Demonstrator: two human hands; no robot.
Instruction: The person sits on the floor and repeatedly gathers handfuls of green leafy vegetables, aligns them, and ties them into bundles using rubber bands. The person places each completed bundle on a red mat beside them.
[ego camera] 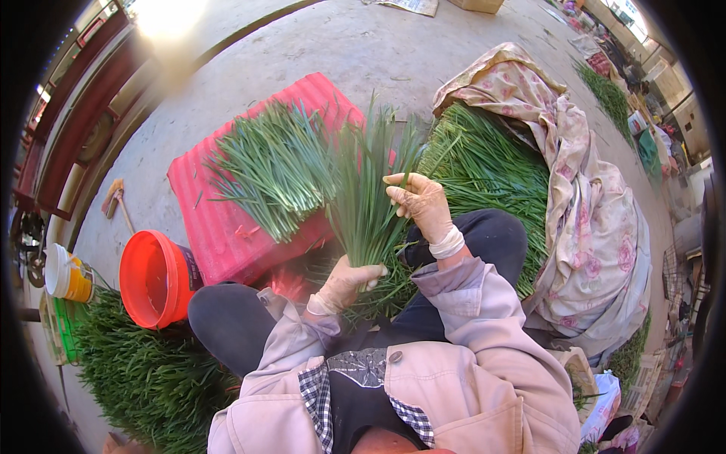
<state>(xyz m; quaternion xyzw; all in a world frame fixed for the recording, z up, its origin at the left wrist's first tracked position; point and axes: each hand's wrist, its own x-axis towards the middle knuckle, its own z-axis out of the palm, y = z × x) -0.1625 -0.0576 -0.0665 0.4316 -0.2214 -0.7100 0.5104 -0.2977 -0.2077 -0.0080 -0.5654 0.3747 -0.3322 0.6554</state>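
Observation:
My left hand [347, 285], in a pale thin glove, is closed around the lower end of an upright bunch of Chinese chives [366, 187]. The leaves fan out upward from my fist. My right hand [424, 205], gloved too, is at the bunch's right edge, its thumb and forefinger pinched at a green leaf. Just left of the bunch, a pile of chives [278, 164] with pale stem ends lies on a red ridged slab [227, 230]. Loose leaves [391, 289] lie below my hands, between my knees.
A large heap of chives [488, 164] lies at right, partly under a floral cloth [595, 244]. At left stand an orange-red bucket [148, 278], a white-and-yellow pail [69, 273] and more greens [142, 374]. A broom [116, 198] lies on the concrete floor [272, 51].

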